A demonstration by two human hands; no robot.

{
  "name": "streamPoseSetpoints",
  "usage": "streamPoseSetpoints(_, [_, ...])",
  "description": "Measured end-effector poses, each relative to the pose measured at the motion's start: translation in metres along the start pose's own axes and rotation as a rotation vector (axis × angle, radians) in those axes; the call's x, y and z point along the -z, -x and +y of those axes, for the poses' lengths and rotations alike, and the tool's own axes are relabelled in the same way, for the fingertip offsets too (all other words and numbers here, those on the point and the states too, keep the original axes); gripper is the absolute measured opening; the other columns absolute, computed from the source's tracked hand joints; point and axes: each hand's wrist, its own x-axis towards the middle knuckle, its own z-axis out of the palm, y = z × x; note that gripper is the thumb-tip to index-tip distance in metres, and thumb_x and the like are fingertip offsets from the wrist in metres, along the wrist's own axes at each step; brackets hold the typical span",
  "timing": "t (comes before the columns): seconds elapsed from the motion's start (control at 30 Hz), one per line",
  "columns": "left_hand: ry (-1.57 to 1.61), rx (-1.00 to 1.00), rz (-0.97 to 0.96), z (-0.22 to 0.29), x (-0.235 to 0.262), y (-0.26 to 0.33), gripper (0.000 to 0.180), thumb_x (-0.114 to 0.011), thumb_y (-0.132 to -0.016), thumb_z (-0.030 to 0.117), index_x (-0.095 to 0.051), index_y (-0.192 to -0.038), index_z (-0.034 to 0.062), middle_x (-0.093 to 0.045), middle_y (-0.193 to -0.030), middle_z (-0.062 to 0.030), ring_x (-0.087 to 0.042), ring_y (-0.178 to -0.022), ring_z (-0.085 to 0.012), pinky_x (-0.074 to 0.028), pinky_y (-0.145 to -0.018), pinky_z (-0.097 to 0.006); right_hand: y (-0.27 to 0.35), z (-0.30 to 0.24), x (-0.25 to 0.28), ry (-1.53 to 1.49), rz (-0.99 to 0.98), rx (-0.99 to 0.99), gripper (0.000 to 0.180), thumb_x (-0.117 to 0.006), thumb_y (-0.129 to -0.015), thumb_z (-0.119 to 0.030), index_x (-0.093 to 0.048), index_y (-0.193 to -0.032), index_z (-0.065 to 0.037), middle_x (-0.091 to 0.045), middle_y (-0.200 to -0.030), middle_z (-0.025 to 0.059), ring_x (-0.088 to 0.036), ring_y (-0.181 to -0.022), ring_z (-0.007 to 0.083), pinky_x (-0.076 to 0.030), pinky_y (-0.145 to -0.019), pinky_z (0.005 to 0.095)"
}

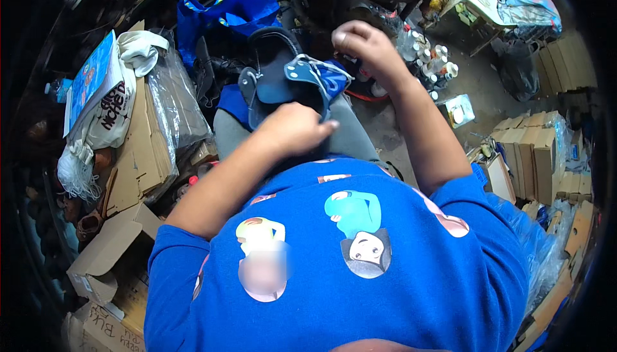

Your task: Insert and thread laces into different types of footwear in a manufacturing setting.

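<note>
You are sitting with a dark blue shoe upper (283,85) resting on your lap, across your grey-trousered knees (350,136). Your left hand (292,130) is pressing down on its near edge, fingers curled over and closed on the material. Your right hand (363,46) is lifting above and to the right of the piece, fingers pinched shut as if drawing something fine; whether it is gripping the pale thread (321,66) that is running off the lighter blue panel (315,75) cannot be told from here.

Handling judgement: the upper is looking light and floppy, soft fabric or thin leather with a stiffer rim, so it is likely buckling if held by one corner. Taking hold along the stitched rim near the panel, flat against the knee, is probably giving the firmest purchase.

Around you: flattened cardboard (144,140) under clear plastic is stacking at your left, a white cloth bag (106,111) beside it, small bottles (434,63) standing on the floor beyond your right forearm, and cardboard boxes (530,153) piling at the right.
</note>
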Motion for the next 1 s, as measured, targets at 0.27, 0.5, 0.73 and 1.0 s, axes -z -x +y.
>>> streamPoseSetpoints(0.27, [0.144,-0.352,0.39,0.014,-0.013,0.014,0.031,-0.067,-0.082,0.031,-0.068,-0.082,-0.0004,-0.067,-0.084,-0.0179,-0.065,-0.081,-0.0333,-0.051,-0.076,-0.041,0.032,0.033,-0.033,0.541,-0.032,0.033,0.081,-0.085,-0.062,-0.019,-0.038,-0.126,-0.001,-0.056,-0.118,0.0245,-0.056,-0.113,0.0338,-0.044,-0.095,0.0385])
streamPoseSetpoints(0.5, [0.913,-0.233,0.873,-0.095,0.039,0.007,0.039,-0.046,-0.098,0.035,-0.068,-0.093,0.0034,-0.063,-0.084,-0.0027,-0.054,-0.077,-0.0109,-0.042,-0.075,-0.027,0.042,0.028,-0.028,0.473,-0.118,-0.067,0.081,-0.081,-0.068,-0.009,-0.03,-0.132,-0.007,-0.057,-0.12,0.0172,-0.056,-0.11,0.0249,-0.044,-0.095,0.0355])
streamPoseSetpoints(0.73, [0.866,-0.093,0.368,-0.093,0.014,-0.077,0.067,-0.032,-0.097,0.06,-0.07,-0.098,0.005,-0.066,-0.094,-0.0057,-0.058,-0.088,-0.0146,-0.046,-0.086,-0.034,0.042,0.03,-0.03,0.514,-0.059,-0.051,0.079,-0.081,-0.067,-0.011,-0.032,-0.129,-0.004,-0.061,-0.113,0.0204,-0.06,-0.109,0.0291,-0.046,-0.094,0.0363])
streamPoseSetpoints(1.0, [1.307,-0.075,0.242,-0.091,0.022,-0.023,0.055,-0.039,-0.095,0.06,-0.065,-0.084,0.0132,-0.051,-0.063,0.0075,-0.045,-0.059,-0.0061,-0.039,-0.061,-0.023,0.04,0.031,-0.037,0.488,-0.049,0.083,0.075,-0.08,-0.069,-0.01,-0.035,-0.129,-0.008,-0.062,-0.11,0.0199,-0.061,-0.108,0.0293,-0.047,-0.092,0.0376])
